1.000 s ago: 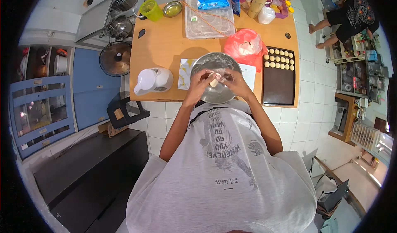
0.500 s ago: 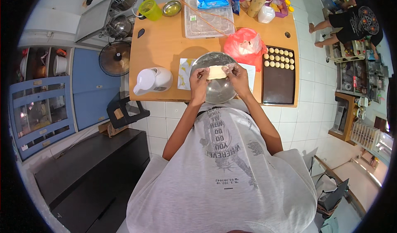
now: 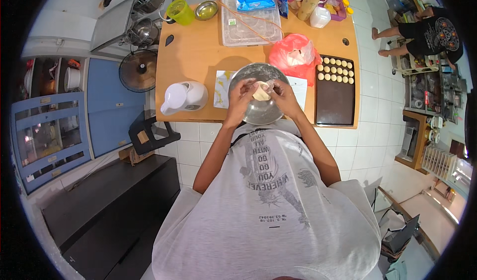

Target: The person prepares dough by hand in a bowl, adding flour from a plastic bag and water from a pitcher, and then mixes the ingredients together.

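A lump of pale dough [image 3: 262, 92] is pinched between my two hands, over a round metal bowl [image 3: 263, 112] at the table's near edge. My left hand [image 3: 241, 94] grips the dough's left side. On its right side, the fingers of my right hand [image 3: 283, 96] are closed on it, with some dough smeared on them. Sheets of paper [image 3: 222, 89] lie partly under the bowl. To the right, a dark baking tray [image 3: 335, 104] carries rows of small round dough balls [image 3: 335, 70] at its far end.
A white jug-like appliance [image 3: 185, 97] stands left of the bowl, a red plastic bag [image 3: 294, 51] behind it to the right. Farther back are a clear plastic box [image 3: 251, 27], a green cup [image 3: 181, 12] and a small metal bowl [image 3: 206, 10]. Another person [image 3: 431, 32] stands at far right.
The dough was stretched into a wide strip between my hands; now it is folded into a smaller lump and my hands are closer together. The other person has shifted slightly.
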A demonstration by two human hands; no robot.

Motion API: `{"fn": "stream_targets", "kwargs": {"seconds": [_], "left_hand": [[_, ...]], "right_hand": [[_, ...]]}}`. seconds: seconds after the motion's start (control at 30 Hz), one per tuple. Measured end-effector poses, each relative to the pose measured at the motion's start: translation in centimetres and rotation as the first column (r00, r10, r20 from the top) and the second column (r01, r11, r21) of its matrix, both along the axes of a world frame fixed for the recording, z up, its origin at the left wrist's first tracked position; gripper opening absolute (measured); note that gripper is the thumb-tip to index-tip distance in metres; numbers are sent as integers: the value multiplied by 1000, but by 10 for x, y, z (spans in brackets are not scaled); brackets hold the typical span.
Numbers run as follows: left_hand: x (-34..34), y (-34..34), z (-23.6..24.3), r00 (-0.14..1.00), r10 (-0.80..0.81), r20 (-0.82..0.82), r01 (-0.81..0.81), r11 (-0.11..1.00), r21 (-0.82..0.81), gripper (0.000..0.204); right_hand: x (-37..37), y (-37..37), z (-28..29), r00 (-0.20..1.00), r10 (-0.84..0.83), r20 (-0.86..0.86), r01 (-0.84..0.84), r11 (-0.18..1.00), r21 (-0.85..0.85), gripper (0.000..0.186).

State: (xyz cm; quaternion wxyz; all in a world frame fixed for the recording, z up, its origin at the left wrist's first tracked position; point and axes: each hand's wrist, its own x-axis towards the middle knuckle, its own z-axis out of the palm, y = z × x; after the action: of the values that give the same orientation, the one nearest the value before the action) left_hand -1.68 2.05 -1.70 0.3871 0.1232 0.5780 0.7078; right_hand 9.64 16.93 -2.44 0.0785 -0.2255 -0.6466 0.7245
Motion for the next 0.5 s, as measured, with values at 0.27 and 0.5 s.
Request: {"fn": "stream_targets", "kwargs": {"seconds": [0.27, 0.5], "left_hand": [[17, 0, -32, 845, 117, 522, -187, 979, 83, 24], [3, -10, -24, 918, 358, 172, -359, 933, -22, 20]], "right_hand": [[-1, -4, -2, 990, -136, 30, 129, 977, 169, 20], [-1, 1, -13, 975, -219, 23, 219, 975, 28, 26]]}}
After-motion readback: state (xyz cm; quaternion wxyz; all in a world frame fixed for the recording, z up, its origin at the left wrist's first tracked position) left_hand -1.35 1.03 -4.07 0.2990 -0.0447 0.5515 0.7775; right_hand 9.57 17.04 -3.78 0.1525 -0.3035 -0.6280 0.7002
